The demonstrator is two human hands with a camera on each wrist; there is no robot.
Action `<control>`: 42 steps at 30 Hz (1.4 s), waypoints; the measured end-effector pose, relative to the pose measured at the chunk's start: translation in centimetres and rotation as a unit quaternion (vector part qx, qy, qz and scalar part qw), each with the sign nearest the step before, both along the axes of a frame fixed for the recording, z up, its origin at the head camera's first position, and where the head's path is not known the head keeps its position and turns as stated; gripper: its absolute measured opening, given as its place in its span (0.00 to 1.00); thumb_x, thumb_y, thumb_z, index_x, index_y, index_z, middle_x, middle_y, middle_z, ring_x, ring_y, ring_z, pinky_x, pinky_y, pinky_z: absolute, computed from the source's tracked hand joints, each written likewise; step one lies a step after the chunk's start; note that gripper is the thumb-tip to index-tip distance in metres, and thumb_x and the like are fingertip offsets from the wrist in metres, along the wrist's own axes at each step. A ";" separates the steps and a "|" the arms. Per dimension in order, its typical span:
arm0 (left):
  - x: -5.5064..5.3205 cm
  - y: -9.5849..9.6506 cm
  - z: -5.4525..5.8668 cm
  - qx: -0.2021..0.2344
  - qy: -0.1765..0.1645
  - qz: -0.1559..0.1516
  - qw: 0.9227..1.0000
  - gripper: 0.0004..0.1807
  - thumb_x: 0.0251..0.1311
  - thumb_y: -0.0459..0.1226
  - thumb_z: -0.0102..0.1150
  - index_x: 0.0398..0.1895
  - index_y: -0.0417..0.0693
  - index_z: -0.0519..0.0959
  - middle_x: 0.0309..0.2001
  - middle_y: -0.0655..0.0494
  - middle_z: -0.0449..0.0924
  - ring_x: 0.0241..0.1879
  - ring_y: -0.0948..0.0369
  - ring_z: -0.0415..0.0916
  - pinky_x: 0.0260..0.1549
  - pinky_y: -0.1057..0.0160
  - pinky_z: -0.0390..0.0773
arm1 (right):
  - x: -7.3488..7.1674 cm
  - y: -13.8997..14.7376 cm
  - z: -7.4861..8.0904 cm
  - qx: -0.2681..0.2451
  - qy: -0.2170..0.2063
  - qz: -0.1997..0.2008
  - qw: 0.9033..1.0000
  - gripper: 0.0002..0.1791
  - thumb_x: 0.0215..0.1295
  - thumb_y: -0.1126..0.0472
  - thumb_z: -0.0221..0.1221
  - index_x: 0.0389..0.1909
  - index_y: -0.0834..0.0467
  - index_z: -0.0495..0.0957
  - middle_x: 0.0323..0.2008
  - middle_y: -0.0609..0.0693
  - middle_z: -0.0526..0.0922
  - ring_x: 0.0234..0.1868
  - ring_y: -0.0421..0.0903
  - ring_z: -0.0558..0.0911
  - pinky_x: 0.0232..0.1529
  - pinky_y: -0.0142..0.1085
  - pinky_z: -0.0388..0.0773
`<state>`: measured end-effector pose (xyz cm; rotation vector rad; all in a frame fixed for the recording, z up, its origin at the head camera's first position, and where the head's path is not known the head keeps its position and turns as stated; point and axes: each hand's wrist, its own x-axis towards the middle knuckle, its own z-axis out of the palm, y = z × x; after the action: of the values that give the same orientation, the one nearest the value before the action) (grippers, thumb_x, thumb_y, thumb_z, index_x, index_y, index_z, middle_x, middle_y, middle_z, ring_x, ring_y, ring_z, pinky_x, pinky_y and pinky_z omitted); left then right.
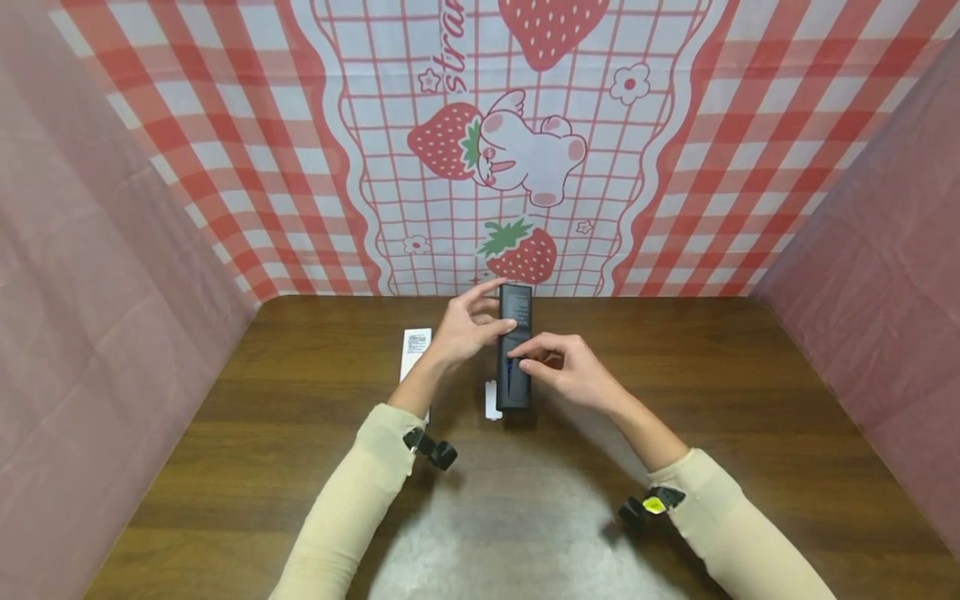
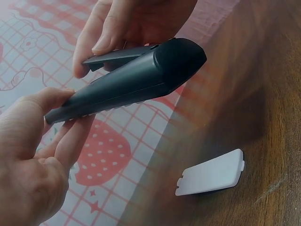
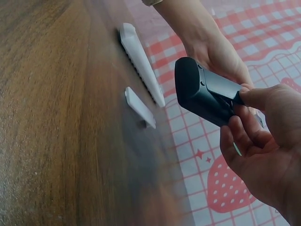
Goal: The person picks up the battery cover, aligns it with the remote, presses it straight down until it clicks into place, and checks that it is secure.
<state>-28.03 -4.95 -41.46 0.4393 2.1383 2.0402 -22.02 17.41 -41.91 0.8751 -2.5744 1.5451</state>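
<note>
A black remote control [image 1: 516, 302] is held over the table with its back facing up. My left hand [image 1: 463, 331] grips its far end, thumb on the back and fingers underneath. The remote's black battery cover [image 2: 123, 55] is tilted up at one end, its other end still at the remote's near end. My right hand [image 1: 573, 371] pinches the raised end of this cover between thumb and fingers. A bit of blue shows in the gap under the cover in the head view; the rest of the compartment is hidden.
A white battery cover [image 2: 211, 173] lies on the wooden table [image 1: 300, 500] below the black remote. Left of it lies a white remote control [image 3: 138, 59], partly behind my left forearm in the head view. A checked strawberry cloth [image 1: 450, 217] hangs at the table's far edge.
</note>
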 end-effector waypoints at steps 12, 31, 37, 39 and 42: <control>0.0 0.1 -0.2 0.020 0.008 0.005 1.000 0.42 0.69 0.24 0.71 0.85 0.49 0.71 0.67 0.28 0.84 0.45 0.59 0.90 0.43 0.60 0.97 | 0.6 -0.9 0.2 0.015 0.024 -0.039 0.999 0.10 0.75 0.71 0.68 0.53 0.63 0.92 0.46 0.63 0.91 0.36 0.36 0.82 0.38 0.29 0.83; 0.0 0.1 -0.6 0.020 0.009 0.010 1.000 0.42 0.69 0.25 0.71 0.85 0.48 0.71 0.65 0.29 0.85 0.43 0.62 0.90 0.42 0.61 0.96 | 1.0 -1.7 0.1 0.033 0.045 -0.072 0.996 0.11 0.71 0.71 0.72 0.50 0.61 0.94 0.39 0.57 0.84 0.38 0.39 0.80 0.39 0.28 0.81; 0.1 0.3 -0.5 0.026 0.007 0.009 1.000 0.42 0.68 0.24 0.71 0.85 0.47 0.71 0.66 0.29 0.84 0.41 0.65 0.89 0.39 0.65 0.95 | 1.1 -1.7 0.2 0.033 0.042 -0.075 0.996 0.10 0.70 0.72 0.72 0.50 0.61 0.94 0.38 0.57 0.85 0.36 0.41 0.80 0.37 0.28 0.81; 0.2 0.4 -0.5 0.029 0.006 0.008 1.000 0.42 0.68 0.24 0.71 0.85 0.47 0.71 0.66 0.29 0.84 0.40 0.66 0.89 0.38 0.65 0.94 | 1.1 -1.6 0.2 0.036 0.043 -0.077 0.995 0.10 0.70 0.71 0.72 0.49 0.61 0.94 0.37 0.56 0.85 0.36 0.41 0.80 0.37 0.28 0.80; 0.1 0.4 -0.4 0.033 0.005 0.008 0.999 0.42 0.68 0.23 0.71 0.84 0.48 0.72 0.66 0.28 0.85 0.40 0.66 0.89 0.38 0.65 0.94 | 1.0 -1.6 0.2 0.034 0.043 -0.080 0.995 0.10 0.70 0.71 0.72 0.49 0.61 0.94 0.37 0.57 0.85 0.35 0.41 0.80 0.36 0.28 0.80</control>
<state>-27.88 -4.51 -41.85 0.4437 2.0930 2.1265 -21.01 15.85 -41.67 0.7030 -2.5784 1.3534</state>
